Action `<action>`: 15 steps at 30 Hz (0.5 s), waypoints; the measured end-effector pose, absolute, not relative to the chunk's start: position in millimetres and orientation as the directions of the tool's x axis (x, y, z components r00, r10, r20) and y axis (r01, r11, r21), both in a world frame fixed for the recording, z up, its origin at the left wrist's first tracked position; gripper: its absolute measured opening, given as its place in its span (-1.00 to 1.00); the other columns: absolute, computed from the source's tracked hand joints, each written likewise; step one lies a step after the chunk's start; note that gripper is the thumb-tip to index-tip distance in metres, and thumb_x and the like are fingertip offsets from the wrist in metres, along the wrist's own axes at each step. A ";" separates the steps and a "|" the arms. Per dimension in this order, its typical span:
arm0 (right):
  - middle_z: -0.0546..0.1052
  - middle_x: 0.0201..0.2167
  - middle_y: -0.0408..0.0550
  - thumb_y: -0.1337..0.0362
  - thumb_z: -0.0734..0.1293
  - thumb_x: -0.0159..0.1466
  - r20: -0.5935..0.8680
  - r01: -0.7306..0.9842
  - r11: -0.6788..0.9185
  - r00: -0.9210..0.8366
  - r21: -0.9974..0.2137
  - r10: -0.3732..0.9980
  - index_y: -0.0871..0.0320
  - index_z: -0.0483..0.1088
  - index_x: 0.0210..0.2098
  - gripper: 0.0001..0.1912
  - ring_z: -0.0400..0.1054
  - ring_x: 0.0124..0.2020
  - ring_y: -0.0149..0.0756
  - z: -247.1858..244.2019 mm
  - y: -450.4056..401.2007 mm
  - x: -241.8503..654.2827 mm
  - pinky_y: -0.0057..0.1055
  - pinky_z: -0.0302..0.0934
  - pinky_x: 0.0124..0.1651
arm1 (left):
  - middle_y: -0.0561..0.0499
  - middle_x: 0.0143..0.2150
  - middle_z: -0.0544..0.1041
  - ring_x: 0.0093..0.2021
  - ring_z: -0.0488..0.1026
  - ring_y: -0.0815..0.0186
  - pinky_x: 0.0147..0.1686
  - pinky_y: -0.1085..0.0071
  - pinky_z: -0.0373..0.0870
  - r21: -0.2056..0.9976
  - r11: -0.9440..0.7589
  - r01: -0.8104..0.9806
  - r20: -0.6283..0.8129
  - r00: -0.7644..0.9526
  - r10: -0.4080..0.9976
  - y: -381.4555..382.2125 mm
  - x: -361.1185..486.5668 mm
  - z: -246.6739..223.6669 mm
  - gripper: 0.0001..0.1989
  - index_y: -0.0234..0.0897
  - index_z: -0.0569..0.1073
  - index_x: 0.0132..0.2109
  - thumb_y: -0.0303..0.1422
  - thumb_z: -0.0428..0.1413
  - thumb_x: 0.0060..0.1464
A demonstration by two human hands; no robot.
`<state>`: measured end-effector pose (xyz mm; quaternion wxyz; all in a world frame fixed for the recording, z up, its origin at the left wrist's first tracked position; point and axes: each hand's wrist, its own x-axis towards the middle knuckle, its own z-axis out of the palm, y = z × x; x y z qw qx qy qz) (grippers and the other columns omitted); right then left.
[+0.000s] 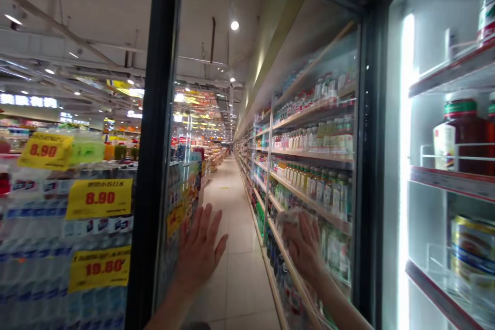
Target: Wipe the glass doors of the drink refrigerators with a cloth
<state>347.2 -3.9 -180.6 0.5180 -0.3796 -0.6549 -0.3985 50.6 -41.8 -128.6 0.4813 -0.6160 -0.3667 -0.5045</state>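
A glass door [216,113] in a black frame stands open in front of me, beside a lit cooler. With its fingers spread and palm turned to the pane, my left hand [200,245] is at the lower left of the glass and holds nothing. Toward the lower right of the pane, my right hand [305,242] presses a pale, crumpled cloth [289,217] against the glass. Part of the cloth is hidden under the fingers, and this hand is slightly blurred.
The cooler's shelves [448,180] on the right hold a dark bottle [464,129] and gold cans [472,247]. Packs of bottled water [34,263] with yellow price signs [99,198] stand at left. Through the glass appear an aisle floor [235,268] and bottle-filled shelves [313,152].
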 end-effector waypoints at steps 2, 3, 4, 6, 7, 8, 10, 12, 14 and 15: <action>-0.02 0.35 0.03 0.36 0.11 0.27 0.998 0.939 0.338 0.070 -0.068 0.006 0.06 0.26 0.15 -0.54 -0.12 0.34 -0.03 -160.0 3.2 357.6 0.14 -0.07 0.25 | -0.18 0.29 0.19 0.37 -0.12 0.23 0.31 0.06 -0.23 -0.211 -0.278 0.937 0.977 0.211 -0.027 -39.6 50.0 -128.7 -0.37 -0.20 -0.04 0.33 -0.18 -0.04 0.19; -0.02 0.35 0.09 0.35 0.10 0.28 0.980 0.931 0.320 0.196 -0.176 -0.031 0.11 0.21 0.19 -0.51 -0.12 0.34 0.00 -150.1 6.4 359.4 0.16 -0.05 0.23 | -0.19 0.29 0.19 0.38 -0.13 0.22 0.31 0.06 -0.23 -0.207 -0.281 0.937 0.978 0.208 -0.026 -38.3 49.8 -128.5 -0.37 -0.20 -0.04 0.33 -0.17 -0.05 0.19; -0.03 0.35 0.14 0.34 0.08 0.29 0.957 0.916 0.310 0.284 -0.254 -0.055 0.14 0.16 0.22 -0.50 -0.13 0.34 0.03 -142.4 8.5 356.9 0.19 -0.05 0.21 | -0.19 0.29 0.18 0.38 -0.13 0.22 0.31 0.05 -0.23 -0.209 -0.279 0.937 0.977 0.210 -0.028 -36.9 49.6 -128.3 -0.37 -0.20 -0.05 0.34 -0.18 -0.05 0.20; -0.06 0.35 0.15 0.34 0.08 0.29 0.955 0.915 0.310 0.290 -0.259 -0.057 0.14 0.15 0.23 -0.49 -0.15 0.35 0.05 -137.7 8.0 337.8 0.19 -0.07 0.22 | -0.18 0.30 0.16 0.38 -0.15 0.22 0.31 0.05 -0.23 -0.214 -0.274 0.938 0.977 0.213 -0.035 -34.2 49.1 -127.9 -0.37 -0.21 -0.05 0.34 -0.18 -0.05 0.20; -0.06 0.36 0.11 0.35 0.09 0.28 0.980 0.930 0.321 0.199 -0.178 -0.032 0.11 0.18 0.21 -0.50 -0.16 0.35 0.03 -140.3 5.7 323.7 0.18 -0.10 0.24 | -0.18 0.31 0.15 0.38 -0.15 0.22 0.31 0.05 -0.23 -0.217 -0.273 0.937 0.976 0.215 -0.039 -33.0 48.6 -127.6 -0.37 -0.21 -0.05 0.34 -0.19 -0.05 0.20; -0.05 0.36 0.06 0.37 0.11 0.27 0.998 0.937 0.344 0.066 -0.062 0.000 0.06 0.22 0.18 -0.51 -0.16 0.35 0.01 -145.1 2.8 309.6 0.15 -0.12 0.26 | -0.18 0.31 0.13 0.38 -0.16 0.22 0.31 0.05 -0.23 -0.224 -0.271 0.936 0.974 0.221 -0.043 -31.8 47.9 -127.3 -0.37 -0.21 -0.05 0.34 -0.19 -0.05 0.20; 0.00 0.35 -0.05 0.39 0.15 0.25 0.980 0.901 0.403 -0.195 0.163 0.041 -0.03 0.31 0.10 -0.55 -0.13 0.35 -0.06 -155.0 -2.5 290.8 0.08 -0.15 0.29 | -0.18 0.32 0.12 0.38 -0.16 0.22 0.31 0.05 -0.23 -0.239 -0.259 0.936 0.971 0.234 -0.053 -29.9 46.3 -126.7 -0.35 -0.23 -0.06 0.34 -0.21 -0.03 0.19; 0.03 0.34 -0.08 0.38 0.16 0.25 0.964 0.884 0.411 -0.263 0.224 0.040 -0.06 0.33 0.07 -0.57 -0.09 0.34 -0.09 -157.6 -3.2 293.1 0.06 -0.15 0.29 | -0.19 0.32 0.11 0.38 -0.16 0.21 0.31 0.05 -0.22 -0.262 -0.240 0.935 0.965 0.257 -0.054 -28.4 44.6 -126.2 -0.34 -0.25 -0.06 0.34 -0.25 -0.02 0.17; 0.02 0.34 -0.02 0.36 0.14 0.27 0.997 0.934 0.352 -0.076 0.068 0.009 -0.03 0.27 0.13 -0.55 -0.09 0.34 -0.06 -151.3 0.9 310.4 0.10 -0.10 0.26 | -0.19 0.32 0.11 0.38 -0.17 0.20 0.31 0.05 -0.22 -0.276 -0.219 0.936 0.961 0.272 -0.048 -27.4 43.7 -125.9 -0.34 -0.26 -0.06 0.34 -0.29 -0.01 0.16; 0.01 0.34 0.05 0.35 0.12 0.28 0.998 0.946 0.318 0.067 -0.058 -0.018 0.01 0.22 0.17 -0.53 -0.09 0.33 -0.03 -146.5 3.6 318.9 0.13 -0.07 0.24 | -0.19 0.32 0.11 0.38 -0.17 0.19 0.31 0.04 -0.22 -0.280 -0.212 0.936 0.960 0.278 -0.043 -27.1 43.6 -125.9 -0.34 -0.26 -0.06 0.34 -0.30 -0.01 0.16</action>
